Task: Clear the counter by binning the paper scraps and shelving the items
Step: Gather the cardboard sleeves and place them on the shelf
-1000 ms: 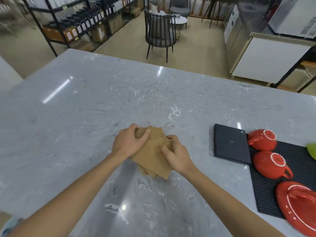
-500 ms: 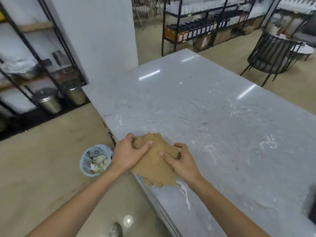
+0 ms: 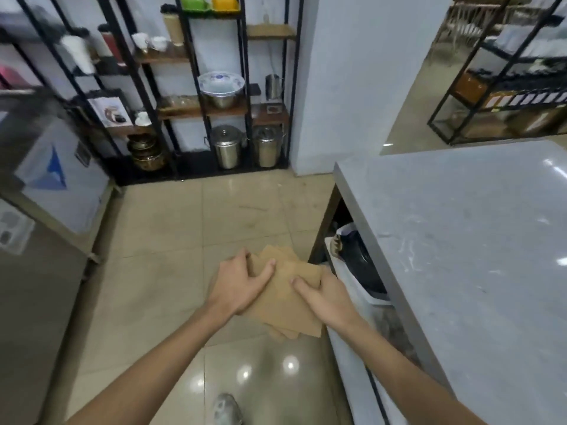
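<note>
A stack of brown paper scraps (image 3: pixel 287 297) is held in the air above the tiled floor, just left of the grey marble counter (image 3: pixel 466 256). My left hand (image 3: pixel 241 282) grips the stack's left side with the thumb on top. My right hand (image 3: pixel 326 297) grips its right side. Under the counter's edge, right beside my right hand, stands a white bin (image 3: pixel 362 280) with a dark liner. Part of the bin is hidden by the countertop.
Black metal shelves (image 3: pixel 214 87) at the back hold bowls, steel pots and cups. A steel appliance (image 3: pixel 40 240) stands at the left. Another rack (image 3: pixel 506 96) is at the far right. Tiled floor (image 3: pixel 190 240) lies between appliance and counter. A shoe (image 3: pixel 227 409) shows below.
The view has swung left, away from the counter. Both hands carried the paper stack off the counter's edge to over the floor beside the bin.
</note>
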